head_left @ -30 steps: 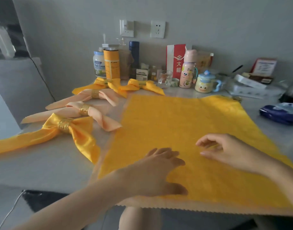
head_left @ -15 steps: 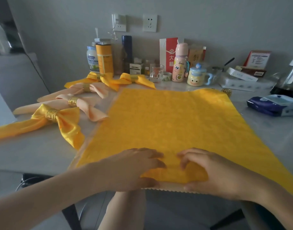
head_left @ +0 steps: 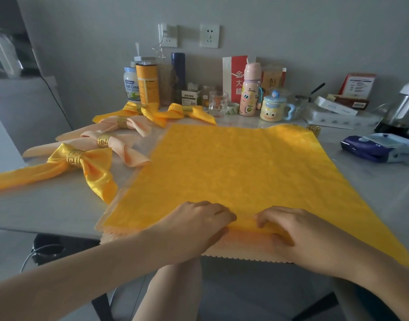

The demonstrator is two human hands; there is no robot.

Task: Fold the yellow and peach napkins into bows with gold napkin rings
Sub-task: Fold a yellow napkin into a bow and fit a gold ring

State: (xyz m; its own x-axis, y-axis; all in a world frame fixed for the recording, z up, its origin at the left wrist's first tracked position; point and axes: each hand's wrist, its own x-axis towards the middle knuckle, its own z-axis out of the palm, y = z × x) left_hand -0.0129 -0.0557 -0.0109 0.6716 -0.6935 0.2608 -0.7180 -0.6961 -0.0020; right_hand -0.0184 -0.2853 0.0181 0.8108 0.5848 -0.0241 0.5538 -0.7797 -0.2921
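Note:
A large yellow napkin [head_left: 240, 165] lies spread flat on the table, on top of a peach napkin [head_left: 240, 249] whose scalloped edge shows at the near side. My left hand [head_left: 199, 225] and my right hand [head_left: 289, 230] sit side by side at the near edge, fingers curled over the yellow cloth and pinching it up into a small fold. Several finished bows lie at the left: a yellow bow [head_left: 81, 163] with a gold ring [head_left: 74, 156], two peach bows [head_left: 111, 144] and more yellow ones behind. A loose gold ring [head_left: 313, 129] rests at the napkin's far right corner.
Bottles, tins, a glass [head_left: 218, 104], a pink flask [head_left: 251, 91] and a cartoon mug [head_left: 273, 108] line the back wall. A blue tissue pack [head_left: 370, 149] and white boxes lie at the right. The table's near edge [head_left: 43, 228] runs just under my hands.
Both hands drew back from the napkin's middle to its near edge, came together and took hold of the yellow cloth, lifting a small fold.

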